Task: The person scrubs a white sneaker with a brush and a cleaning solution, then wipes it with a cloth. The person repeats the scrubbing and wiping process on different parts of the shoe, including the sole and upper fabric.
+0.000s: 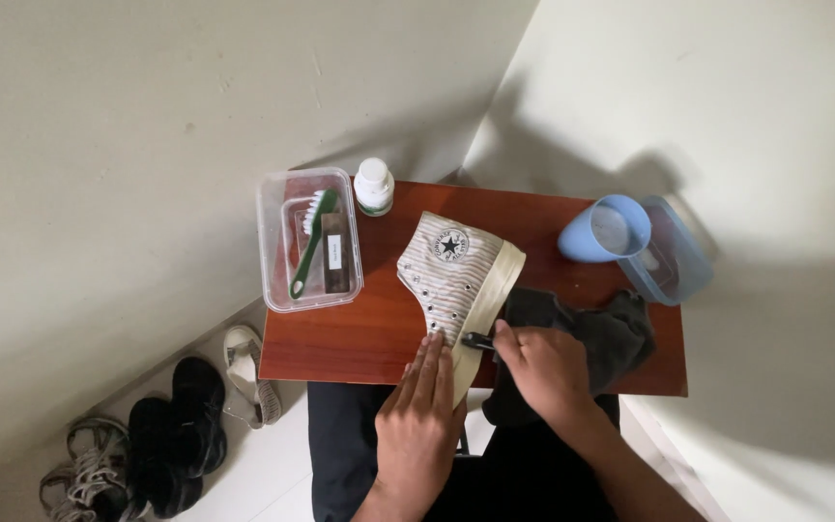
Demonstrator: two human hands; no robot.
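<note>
Striped shoe [451, 266] pinned under flat, spread left hand [420, 416]; right hand [545, 372] pinches small black brush [478, 340] at sole. Blue cup [603, 230] at 2 o'clock could tip if elbowed.

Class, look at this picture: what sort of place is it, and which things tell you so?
Probably a corner of a home: a small wooden table set against plain walls, worn shoes lined up on the floor, and a striped high-top sneaker on the table.

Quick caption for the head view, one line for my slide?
Left hand steadies a striped high-top sneaker on a wooden table while right hand works a small black tool along its sole.
</note>
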